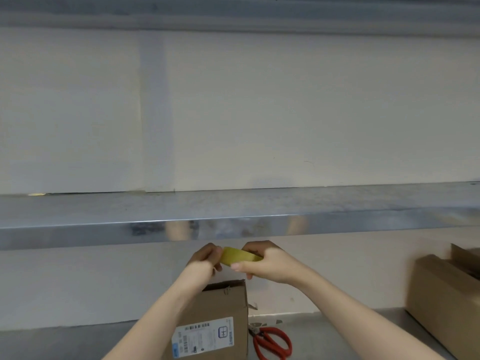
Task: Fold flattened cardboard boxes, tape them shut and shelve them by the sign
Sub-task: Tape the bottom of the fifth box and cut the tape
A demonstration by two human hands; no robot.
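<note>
A yellow roll of tape (pixel 237 255) is held up between both hands, just below the front edge of the steel shelf (pixel 233 203). My left hand (pixel 205 258) pinches the roll's left side with curled fingers. My right hand (pixel 267 263) grips its right side, thumb underneath. Below the hands a folded brown cardboard box (pixel 220 302) with a white printed label (pixel 204 339) stands on the steel counter (pixel 324 326). My left forearm hides part of the box's top.
Red-handled scissors (pixel 271 342) lie on the counter right of the box. A second brown cardboard box (pixel 441 289) sits at the far right. A cream wall runs behind the shelf, and another shelf edge (pixel 233 11) crosses the top.
</note>
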